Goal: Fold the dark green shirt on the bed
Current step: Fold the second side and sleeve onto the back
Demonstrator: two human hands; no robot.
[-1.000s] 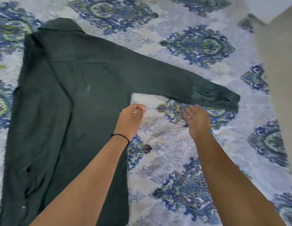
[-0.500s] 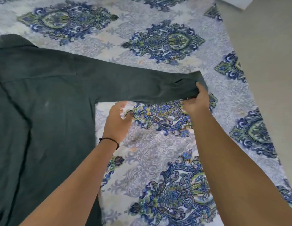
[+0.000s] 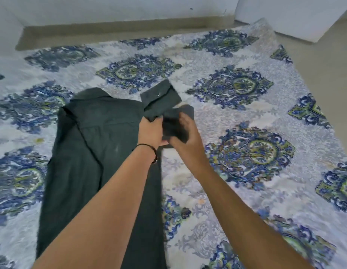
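Left forearm, right forearm: both bare down to frame edge. Left hand, right hand bare too. Thin black cord bracelet round left wrist, small dark bead or knot dangling on it.

My shirt is plain dark green, with a pale smudge near mid-frame. The bed sheet is whitish-grey, patterned with blue and green medallions. A black band circles my left wrist. The floor, upper right, is beige.

No readable text, label, brand, number or sign appears on anything here.
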